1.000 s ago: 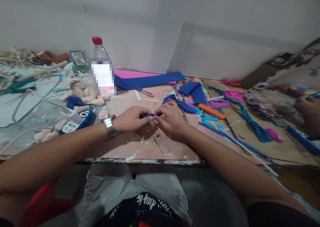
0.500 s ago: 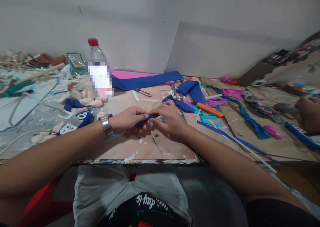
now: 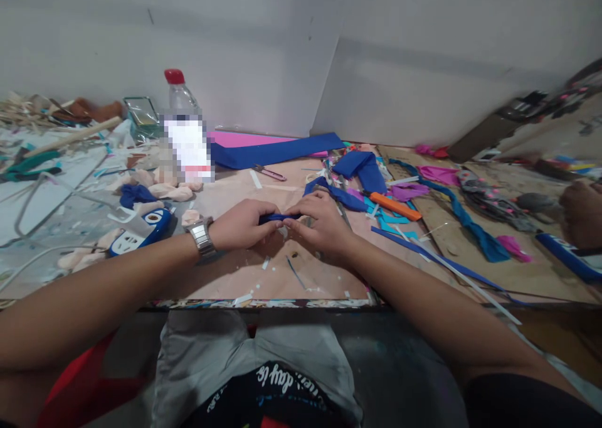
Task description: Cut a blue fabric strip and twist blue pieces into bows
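A narrow piece of blue fabric point(image 3: 278, 217) is stretched between my two hands above the middle of the table. My left hand point(image 3: 242, 223), with a metal watch at the wrist, pinches its left end between thumb and fingers. At its right end, my right hand point(image 3: 320, 222) grips it with thumb and fingers closed. The fingertips of both hands are close together, and the lower fingers are partly hidden. Behind the hands lie small pink-handled snips point(image 3: 270, 173) and a wide blue fabric strip point(image 3: 282, 152).
A red-capped bottle point(image 3: 175, 89) stands at the back left. Left of my hands is a blue and white power strip point(image 3: 141, 230). An orange cutter point(image 3: 396, 206) and blue scraps lie to the right. Another person's hand point(image 3: 582, 209) shows at the right edge.
The fingers of my left hand have shifted along the blue fabric, and its lower fingers are now tucked under. More of the fabric shows between the hands. My right hand has barely moved.
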